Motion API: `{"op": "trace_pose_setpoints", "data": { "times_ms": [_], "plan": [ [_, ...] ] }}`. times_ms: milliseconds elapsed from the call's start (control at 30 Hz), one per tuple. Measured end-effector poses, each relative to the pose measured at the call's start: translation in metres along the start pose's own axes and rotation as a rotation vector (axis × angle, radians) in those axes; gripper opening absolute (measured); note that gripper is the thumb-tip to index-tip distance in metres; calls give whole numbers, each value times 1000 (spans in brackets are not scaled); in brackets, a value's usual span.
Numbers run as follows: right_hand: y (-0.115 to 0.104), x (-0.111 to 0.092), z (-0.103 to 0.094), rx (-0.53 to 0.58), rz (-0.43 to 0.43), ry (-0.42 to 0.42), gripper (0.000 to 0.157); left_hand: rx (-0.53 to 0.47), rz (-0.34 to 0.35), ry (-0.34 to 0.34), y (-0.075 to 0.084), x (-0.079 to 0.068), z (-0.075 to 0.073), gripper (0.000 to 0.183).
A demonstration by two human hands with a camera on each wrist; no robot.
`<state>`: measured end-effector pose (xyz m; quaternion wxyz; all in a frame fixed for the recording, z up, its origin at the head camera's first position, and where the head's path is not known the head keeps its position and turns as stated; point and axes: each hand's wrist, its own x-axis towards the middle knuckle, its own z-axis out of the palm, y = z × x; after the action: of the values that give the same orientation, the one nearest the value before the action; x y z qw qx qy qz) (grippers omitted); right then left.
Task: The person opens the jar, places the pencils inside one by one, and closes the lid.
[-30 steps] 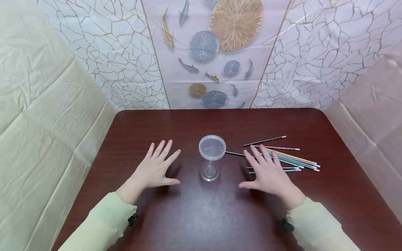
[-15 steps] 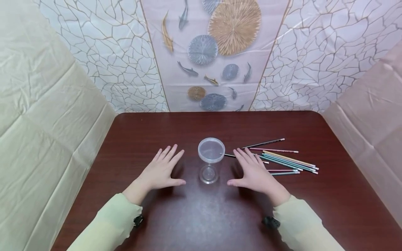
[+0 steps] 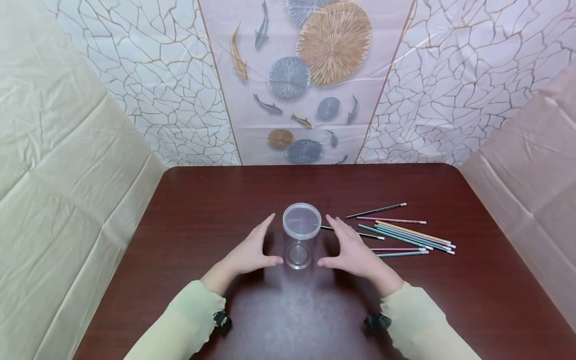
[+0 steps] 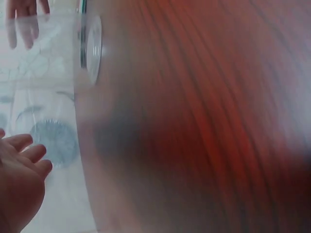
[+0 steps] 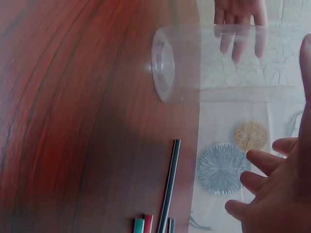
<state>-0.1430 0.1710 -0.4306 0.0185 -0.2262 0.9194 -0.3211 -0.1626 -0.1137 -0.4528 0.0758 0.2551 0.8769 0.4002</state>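
Note:
A clear plastic jar [image 3: 301, 222] stands upright on the dark red-brown table between the two hands; its round rim faces up in the head view. To its left, my left hand [image 3: 252, 252] has fingers extended and thumb spread apart, with a small gap to the jar. My right hand [image 3: 353, 252] mirrors it on the other side, also apart from the jar and holding nothing. In the right wrist view the see-through jar [image 5: 233, 63] shows the fingers of the left hand [image 5: 240, 22] through its wall. The left wrist view catches the jar's base [image 4: 95, 51] and the left hand [image 4: 22, 184].
Several pencils [image 3: 409, 232] lie loosely spread on the table to the right, beyond the right hand. A black pencil [image 3: 366, 236] reaches from behind the jar past the right fingertips. Cloth walls [image 3: 81, 150] enclose the table [image 3: 216, 190] at the back and sides.
Both hands have moved inward, the left one rightward and the right one leftward, to either side of the jar. The right hand no longer covers most of the pencils. The jar stands where it was.

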Motion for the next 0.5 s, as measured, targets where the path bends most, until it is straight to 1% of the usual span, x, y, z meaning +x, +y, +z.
{"op": "trace_pose_setpoints", "data": {
  "times_ms": [100, 167, 300, 500],
  "plan": [
    [-3, 1, 0, 80, 1, 5, 104, -106, 28, 35, 5, 5, 10, 108],
    [-5, 2, 1, 115, -1, 6, 105, -164, 50, 58, 8, 7, 15, 109],
    [-8, 4, 3, 153, -13, 4, 106, -226, 60, 100, 9, 9, 24, 109],
    [-14, 6, 6, 213, -10, 11, 109, -291, 71, 150, 13, 13, 32, 110]
  ]
}}
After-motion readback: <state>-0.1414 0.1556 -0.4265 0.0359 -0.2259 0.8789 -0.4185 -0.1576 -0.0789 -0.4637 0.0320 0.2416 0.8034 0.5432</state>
